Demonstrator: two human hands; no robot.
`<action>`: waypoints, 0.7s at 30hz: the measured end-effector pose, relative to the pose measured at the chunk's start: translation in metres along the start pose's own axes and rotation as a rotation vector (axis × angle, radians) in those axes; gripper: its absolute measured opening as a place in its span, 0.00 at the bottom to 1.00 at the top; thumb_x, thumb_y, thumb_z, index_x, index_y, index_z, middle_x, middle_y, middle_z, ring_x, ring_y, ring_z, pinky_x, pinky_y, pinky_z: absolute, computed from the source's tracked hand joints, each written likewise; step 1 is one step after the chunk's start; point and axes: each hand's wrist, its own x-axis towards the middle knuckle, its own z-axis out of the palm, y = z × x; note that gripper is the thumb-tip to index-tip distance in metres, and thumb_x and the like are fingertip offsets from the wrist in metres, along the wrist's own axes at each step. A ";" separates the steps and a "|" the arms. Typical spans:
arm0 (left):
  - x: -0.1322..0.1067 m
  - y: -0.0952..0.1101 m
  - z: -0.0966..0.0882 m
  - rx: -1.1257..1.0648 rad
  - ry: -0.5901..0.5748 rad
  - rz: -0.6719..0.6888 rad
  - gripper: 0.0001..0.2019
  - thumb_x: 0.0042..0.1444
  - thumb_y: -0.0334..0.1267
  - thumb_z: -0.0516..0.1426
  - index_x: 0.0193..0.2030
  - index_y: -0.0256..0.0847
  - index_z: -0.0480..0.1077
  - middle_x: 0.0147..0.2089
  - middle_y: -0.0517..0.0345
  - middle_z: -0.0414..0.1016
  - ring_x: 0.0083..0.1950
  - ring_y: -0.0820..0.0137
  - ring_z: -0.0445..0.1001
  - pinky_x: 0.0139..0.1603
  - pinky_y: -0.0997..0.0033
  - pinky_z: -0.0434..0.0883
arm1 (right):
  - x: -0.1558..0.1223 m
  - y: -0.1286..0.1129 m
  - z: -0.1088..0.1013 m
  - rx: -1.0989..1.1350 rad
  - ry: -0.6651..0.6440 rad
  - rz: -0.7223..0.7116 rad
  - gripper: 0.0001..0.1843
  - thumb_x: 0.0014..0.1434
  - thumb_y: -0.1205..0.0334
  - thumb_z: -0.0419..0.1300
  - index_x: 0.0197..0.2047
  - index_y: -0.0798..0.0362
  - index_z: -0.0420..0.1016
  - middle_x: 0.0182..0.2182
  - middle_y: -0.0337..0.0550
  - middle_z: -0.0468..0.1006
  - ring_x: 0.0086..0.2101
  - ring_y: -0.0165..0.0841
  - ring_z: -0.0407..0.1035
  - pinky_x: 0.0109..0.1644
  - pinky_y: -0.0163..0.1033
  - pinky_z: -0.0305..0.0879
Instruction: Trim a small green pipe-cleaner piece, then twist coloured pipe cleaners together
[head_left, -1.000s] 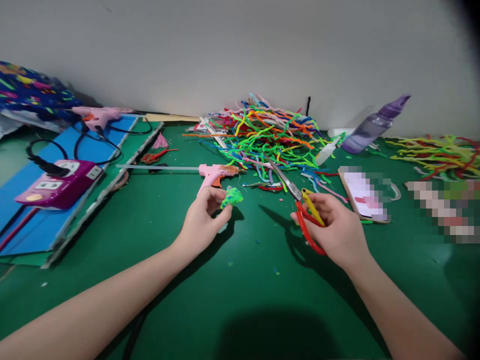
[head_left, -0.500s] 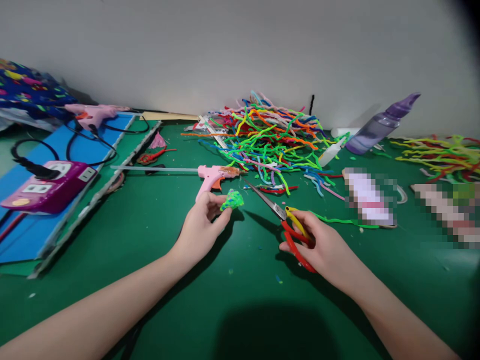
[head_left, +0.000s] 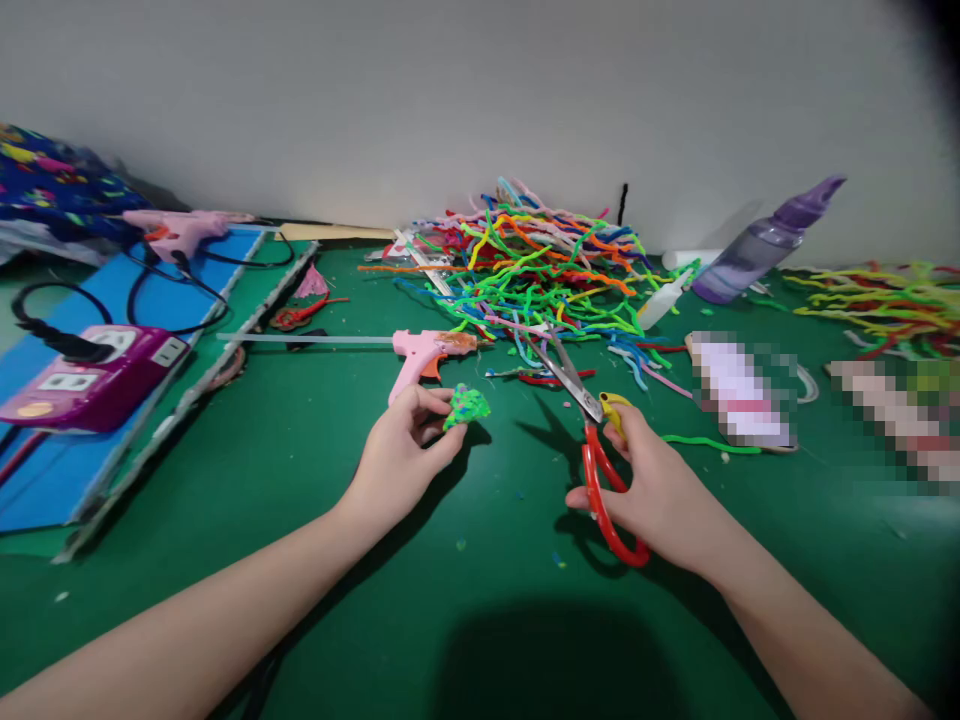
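Between the thumb and fingers of my left hand (head_left: 405,440) is a small green fuzzy piece (head_left: 468,405) with blue and pink specks; its exact kind is unclear. My right hand (head_left: 660,490) grips scissors (head_left: 574,385) with red and yellow handles. Their blades are parted and point up and left, apart from the green piece. Just behind my left hand lies a pink glue gun (head_left: 421,360), a long clear glue stick (head_left: 307,340) poking out of its back. Beyond the scissors spreads a heap of colourful pipe cleaners (head_left: 540,270).
On the left, a purple power strip (head_left: 97,375) and a second pink glue gun (head_left: 180,232) rest on a blue board (head_left: 52,470). To the right are a small white glue bottle (head_left: 661,303), a purple bottle (head_left: 757,255), a blurred-out flat object (head_left: 739,390) and more pipe cleaners (head_left: 870,305).
The scissors' blades have spread apart, and their handles have moved slightly right and down. My left hand stays nearly in place, with the green piece turned a little.
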 end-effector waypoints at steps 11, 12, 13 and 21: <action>-0.004 0.004 0.001 -0.069 -0.092 0.042 0.10 0.49 0.32 0.60 0.31 0.39 0.59 0.49 0.50 0.68 0.47 0.70 0.72 0.41 0.72 0.70 | -0.007 -0.010 0.010 -0.144 -0.036 -0.177 0.32 0.42 0.52 0.65 0.49 0.48 0.59 0.44 0.45 0.71 0.44 0.43 0.68 0.45 0.48 0.67; -0.005 0.005 0.001 -0.074 -0.101 0.046 0.10 0.49 0.31 0.60 0.31 0.39 0.59 0.49 0.50 0.68 0.47 0.70 0.72 0.42 0.72 0.70 | -0.007 -0.010 0.011 -0.160 -0.048 -0.198 0.31 0.43 0.52 0.64 0.49 0.49 0.59 0.44 0.45 0.71 0.44 0.43 0.68 0.45 0.48 0.67; -0.005 0.006 0.001 -0.077 -0.113 0.052 0.10 0.49 0.31 0.60 0.31 0.39 0.59 0.49 0.50 0.68 0.47 0.70 0.71 0.42 0.72 0.70 | -0.007 -0.011 0.012 -0.172 -0.055 -0.218 0.31 0.43 0.51 0.64 0.50 0.50 0.59 0.45 0.45 0.71 0.44 0.43 0.68 0.46 0.48 0.67; -0.008 0.006 0.002 -0.093 -0.192 0.094 0.10 0.47 0.27 0.60 0.31 0.40 0.61 0.48 0.53 0.68 0.50 0.70 0.70 0.44 0.73 0.71 | -0.009 -0.010 0.013 -0.197 -0.067 -0.277 0.30 0.47 0.46 0.62 0.49 0.52 0.60 0.45 0.47 0.71 0.44 0.43 0.68 0.45 0.48 0.67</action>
